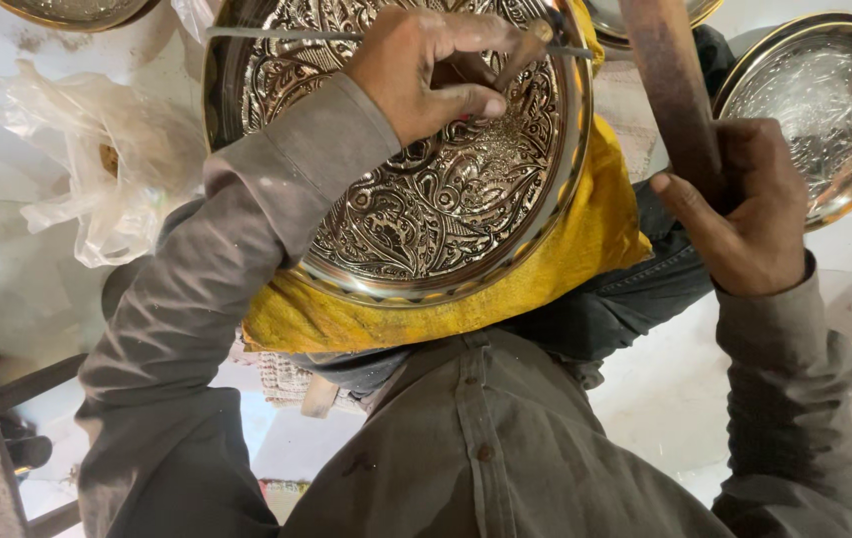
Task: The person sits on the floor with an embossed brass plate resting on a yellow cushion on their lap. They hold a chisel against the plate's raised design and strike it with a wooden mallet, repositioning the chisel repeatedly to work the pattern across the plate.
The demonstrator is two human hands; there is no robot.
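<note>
A large round metal tray (426, 189) lies tilted on a yellow cloth (506, 289) across the person's lap, filling the far middle of the view. Its face is covered with dense embossed floral and scrolled relief, shiny silver-grey, ringed by a smooth raised rim with a brassy edge. A thin metal punch (536, 45) stands slanted on the far part of its face, pinched between fingers, tip down on the pattern. A thin straight metal rod (277, 34) lies across the tray's far edge. To the right, a dark wooden hammer handle (675, 90) rises steeply, gripped near its lower end.
</note>
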